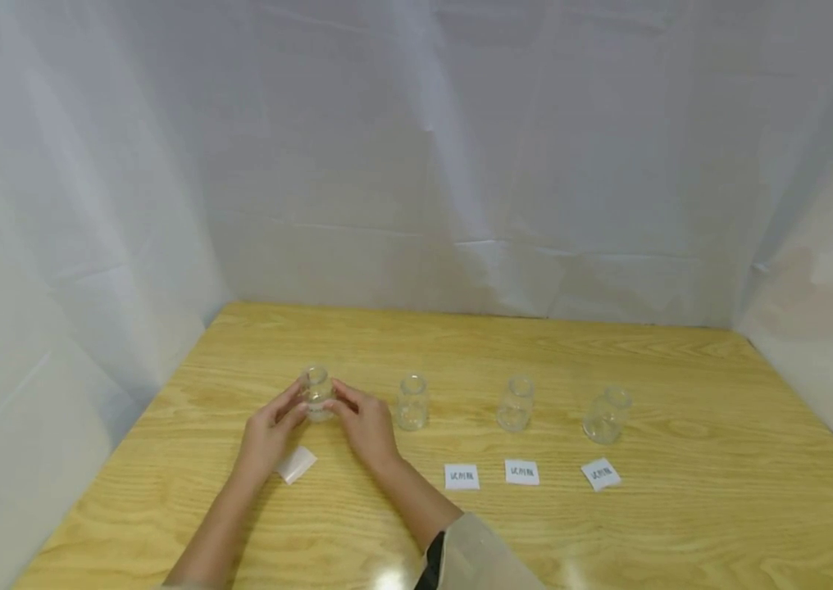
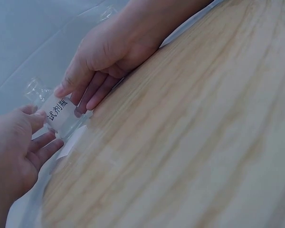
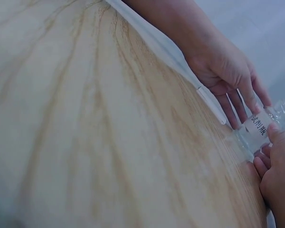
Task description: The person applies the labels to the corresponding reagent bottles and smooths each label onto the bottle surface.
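Note:
Between both hands stands a clear glass reagent bottle (image 1: 316, 383) with a narrower neck, at the left of the wooden table. A white label (image 2: 58, 113) with black handwritten Chinese characters lies against its front. My left hand (image 1: 265, 438) holds the bottle's left side, its thumb at the label's edge. From the right, my right hand (image 1: 370, 428) grips the same bottle, with its thumb (image 3: 273, 129) on the other end of the label. Fingers of both hands reach round the sides. A glossy white paper piece (image 1: 297, 465) lies just in front, beside the left wrist.
Three more clear glass bottles, a near one (image 1: 412, 403), a middle one (image 1: 516, 405) and a far-right one (image 1: 607, 416), stand in a row to the right. In front of them lie three white labels (image 1: 462, 476) with writing. White sheeting (image 1: 461, 164) surrounds the table (image 1: 653, 533).

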The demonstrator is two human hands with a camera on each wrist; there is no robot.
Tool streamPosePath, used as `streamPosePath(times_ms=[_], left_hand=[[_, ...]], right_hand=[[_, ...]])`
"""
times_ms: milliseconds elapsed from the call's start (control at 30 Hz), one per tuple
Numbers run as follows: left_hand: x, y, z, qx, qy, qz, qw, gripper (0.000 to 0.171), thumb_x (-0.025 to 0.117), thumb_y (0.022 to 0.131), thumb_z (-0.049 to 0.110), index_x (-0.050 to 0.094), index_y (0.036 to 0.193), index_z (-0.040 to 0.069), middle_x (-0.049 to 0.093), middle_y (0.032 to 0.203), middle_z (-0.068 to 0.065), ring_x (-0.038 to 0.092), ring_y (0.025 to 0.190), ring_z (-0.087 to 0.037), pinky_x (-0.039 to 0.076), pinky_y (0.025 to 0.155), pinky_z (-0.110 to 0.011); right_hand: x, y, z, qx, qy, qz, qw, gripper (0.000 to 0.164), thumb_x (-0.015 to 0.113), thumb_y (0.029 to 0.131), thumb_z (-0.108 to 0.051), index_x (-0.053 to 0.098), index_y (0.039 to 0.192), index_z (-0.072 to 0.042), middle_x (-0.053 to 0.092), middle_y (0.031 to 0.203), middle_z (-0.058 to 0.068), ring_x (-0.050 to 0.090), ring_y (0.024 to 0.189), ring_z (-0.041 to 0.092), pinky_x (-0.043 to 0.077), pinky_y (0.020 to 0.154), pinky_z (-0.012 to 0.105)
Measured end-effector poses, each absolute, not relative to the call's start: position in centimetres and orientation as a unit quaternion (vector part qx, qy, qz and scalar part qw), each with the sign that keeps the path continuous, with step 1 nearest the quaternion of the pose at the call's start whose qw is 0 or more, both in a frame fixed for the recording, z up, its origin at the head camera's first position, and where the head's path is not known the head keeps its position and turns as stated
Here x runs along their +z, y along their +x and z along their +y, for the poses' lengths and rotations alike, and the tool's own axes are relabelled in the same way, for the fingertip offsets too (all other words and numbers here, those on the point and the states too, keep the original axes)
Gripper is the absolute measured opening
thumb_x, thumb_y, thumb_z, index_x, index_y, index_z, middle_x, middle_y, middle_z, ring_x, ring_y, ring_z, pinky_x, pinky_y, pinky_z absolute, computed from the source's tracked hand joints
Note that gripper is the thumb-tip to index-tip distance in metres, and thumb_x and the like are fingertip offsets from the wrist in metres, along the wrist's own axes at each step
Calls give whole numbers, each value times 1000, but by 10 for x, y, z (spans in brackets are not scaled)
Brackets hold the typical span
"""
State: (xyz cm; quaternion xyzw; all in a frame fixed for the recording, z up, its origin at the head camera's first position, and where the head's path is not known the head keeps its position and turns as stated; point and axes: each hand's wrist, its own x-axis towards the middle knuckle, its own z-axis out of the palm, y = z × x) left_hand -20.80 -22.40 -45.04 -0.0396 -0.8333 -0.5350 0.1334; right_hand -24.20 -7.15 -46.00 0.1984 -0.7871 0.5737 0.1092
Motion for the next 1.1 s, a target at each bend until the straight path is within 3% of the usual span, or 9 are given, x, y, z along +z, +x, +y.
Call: streamPosePath(times_ms=[367,833,1100], left_hand=[[-452,-208,-225,-549,-20,-827,123,39,54,93,7,46,130,-2,53,121,-20,51,111,-32,41,90,-31],[-448,-208,-223,-548,3,-829,114,40,55,92,7,45,131,-1,53,122,-21,51,111,-33,40,92,-33],[-450,-209,-221,-549,-45,-819,158,47,58,83,-12,43,128,-11,50,122,-28,53,107,-39,45,85,-32]], right_hand=[[-460,-242,-70,586,194,-781,93,34,60,87,-22,61,116,-3,58,116,5,55,107,16,42,87,22],[-459,-241,-71,580,191,-786,97,29,59,90,-16,61,117,-4,61,114,6,57,104,15,45,84,21],[-459,-241,-72,583,185,-788,75,37,59,82,4,60,119,-4,65,107,6,61,93,13,47,78,20]])
